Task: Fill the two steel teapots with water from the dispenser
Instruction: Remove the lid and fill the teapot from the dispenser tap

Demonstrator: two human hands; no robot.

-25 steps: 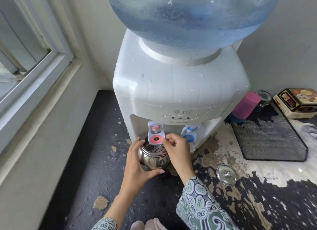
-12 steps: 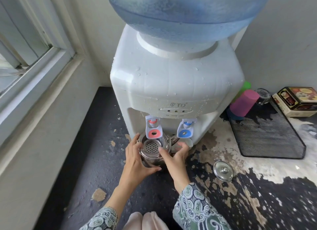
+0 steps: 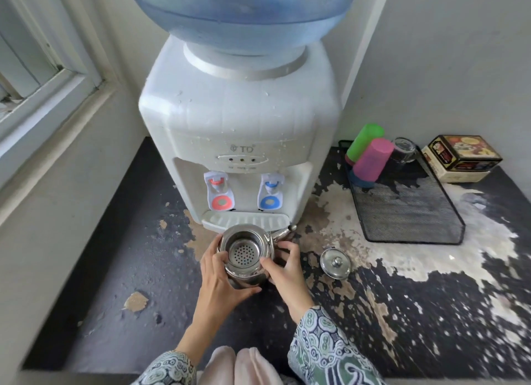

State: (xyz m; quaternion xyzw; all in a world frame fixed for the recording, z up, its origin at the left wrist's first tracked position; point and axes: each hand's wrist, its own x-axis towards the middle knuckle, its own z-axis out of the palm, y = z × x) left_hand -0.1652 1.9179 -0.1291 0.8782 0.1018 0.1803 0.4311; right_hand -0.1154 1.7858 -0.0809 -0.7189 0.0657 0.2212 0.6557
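A small steel teapot with no lid and a strainer insert showing inside is held just in front of the white water dispenser. Its spout points right. My left hand wraps its left side and my right hand grips its right side. The teapot is now clear of the red tap and the blue tap, in front of the drip tray. Its steel lid lies on the counter to the right. Only one teapot is in view.
A black mesh tray at the right holds upturned green, pink and glass cups. A printed box sits behind it. A wall and window frame close the left side. The counter surface is dark and peeling.
The teapot has come out from under the red tap toward me. My right hand left the tap lever and now grips the teapot. The camera view has pulled back.
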